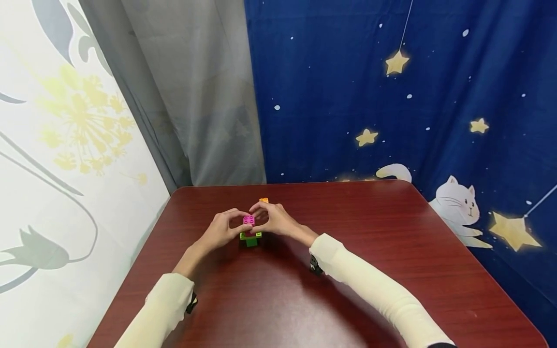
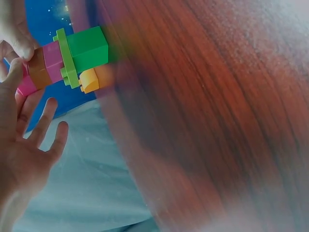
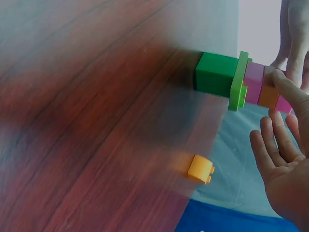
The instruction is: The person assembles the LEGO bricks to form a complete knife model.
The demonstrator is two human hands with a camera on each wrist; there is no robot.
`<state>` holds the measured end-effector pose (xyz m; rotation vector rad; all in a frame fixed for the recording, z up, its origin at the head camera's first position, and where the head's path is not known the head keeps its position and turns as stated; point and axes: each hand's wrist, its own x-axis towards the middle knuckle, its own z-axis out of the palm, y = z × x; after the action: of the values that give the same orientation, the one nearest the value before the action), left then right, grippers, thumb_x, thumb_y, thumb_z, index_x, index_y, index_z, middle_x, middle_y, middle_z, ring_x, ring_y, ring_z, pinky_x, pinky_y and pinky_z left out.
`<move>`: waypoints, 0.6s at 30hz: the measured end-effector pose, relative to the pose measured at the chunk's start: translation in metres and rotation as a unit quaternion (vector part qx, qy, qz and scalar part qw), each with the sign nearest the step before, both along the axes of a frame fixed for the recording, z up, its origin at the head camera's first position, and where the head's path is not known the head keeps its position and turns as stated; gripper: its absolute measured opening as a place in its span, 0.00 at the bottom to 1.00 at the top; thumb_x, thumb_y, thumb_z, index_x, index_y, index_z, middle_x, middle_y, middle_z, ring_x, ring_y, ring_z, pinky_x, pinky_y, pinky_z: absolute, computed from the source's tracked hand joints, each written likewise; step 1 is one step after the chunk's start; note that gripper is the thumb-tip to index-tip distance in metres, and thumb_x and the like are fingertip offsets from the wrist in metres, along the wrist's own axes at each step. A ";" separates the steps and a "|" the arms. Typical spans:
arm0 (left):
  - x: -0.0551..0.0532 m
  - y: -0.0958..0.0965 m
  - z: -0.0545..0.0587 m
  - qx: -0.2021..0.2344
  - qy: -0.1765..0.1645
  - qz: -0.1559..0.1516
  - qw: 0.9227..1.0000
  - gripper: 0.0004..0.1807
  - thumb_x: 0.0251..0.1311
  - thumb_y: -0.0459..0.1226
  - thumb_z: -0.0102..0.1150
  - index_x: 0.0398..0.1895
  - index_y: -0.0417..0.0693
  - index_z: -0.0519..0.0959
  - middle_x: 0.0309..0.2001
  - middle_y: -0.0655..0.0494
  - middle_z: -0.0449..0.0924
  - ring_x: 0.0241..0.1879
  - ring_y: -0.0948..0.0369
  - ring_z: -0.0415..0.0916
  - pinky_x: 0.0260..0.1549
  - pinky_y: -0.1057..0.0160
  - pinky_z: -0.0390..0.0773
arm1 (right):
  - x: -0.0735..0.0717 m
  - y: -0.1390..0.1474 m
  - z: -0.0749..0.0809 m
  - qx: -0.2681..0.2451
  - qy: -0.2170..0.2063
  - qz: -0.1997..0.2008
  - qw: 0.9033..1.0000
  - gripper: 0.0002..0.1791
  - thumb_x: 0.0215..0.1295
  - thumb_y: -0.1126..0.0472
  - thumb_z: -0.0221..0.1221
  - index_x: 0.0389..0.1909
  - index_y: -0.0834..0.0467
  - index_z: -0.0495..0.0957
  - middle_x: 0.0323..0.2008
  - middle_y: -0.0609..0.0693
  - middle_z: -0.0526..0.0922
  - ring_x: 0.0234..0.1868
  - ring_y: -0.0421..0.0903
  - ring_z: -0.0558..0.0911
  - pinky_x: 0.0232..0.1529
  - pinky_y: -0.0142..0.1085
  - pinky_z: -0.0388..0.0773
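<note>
A small tower of toy bricks stands on the table between the two hands. From the bottom up it has a green block, a lime plate, a pink brick, an orange-brown brick and a pink brick on top. My left hand pinches the tower near its top from the left, thumb and forefinger at the upper bricks. From the other side my right hand grips the upper bricks too, its other fingers spread in the right wrist view.
Behind the right hand a loose yellow-orange brick with a rounded side lies on the dark red wooden table. A grey curtain and a blue starry one hang past the far edge. A white patterned wall or curtain borders the left.
</note>
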<state>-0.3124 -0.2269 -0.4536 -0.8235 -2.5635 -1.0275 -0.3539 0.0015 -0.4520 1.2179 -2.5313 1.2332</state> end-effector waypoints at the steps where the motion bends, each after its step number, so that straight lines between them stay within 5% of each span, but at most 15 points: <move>1: 0.000 0.000 0.000 0.001 -0.002 0.001 1.000 0.17 0.61 0.37 0.75 0.52 0.42 0.86 0.45 0.53 0.86 0.47 0.46 0.83 0.50 0.41 0.82 | -0.001 0.003 -0.001 0.000 -0.003 0.001 1.000 0.30 0.53 0.58 0.81 0.55 0.61 0.80 0.45 0.52 0.90 0.46 0.45 0.88 0.49 0.34 0.83; 18: -0.004 0.000 -0.002 0.001 -0.031 0.010 0.999 0.21 0.56 0.42 0.79 0.52 0.48 0.86 0.48 0.55 0.87 0.50 0.45 0.82 0.52 0.42 0.80 | -0.035 0.048 -0.028 -0.023 -0.050 -0.073 0.996 0.25 0.58 0.67 0.76 0.55 0.69 0.81 0.47 0.61 0.88 0.46 0.56 0.88 0.50 0.45 0.84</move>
<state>-0.3168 -0.2272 -0.4555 -0.7743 -2.6164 -1.0654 -0.3888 0.0500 -0.4798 0.9649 -2.5929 1.3414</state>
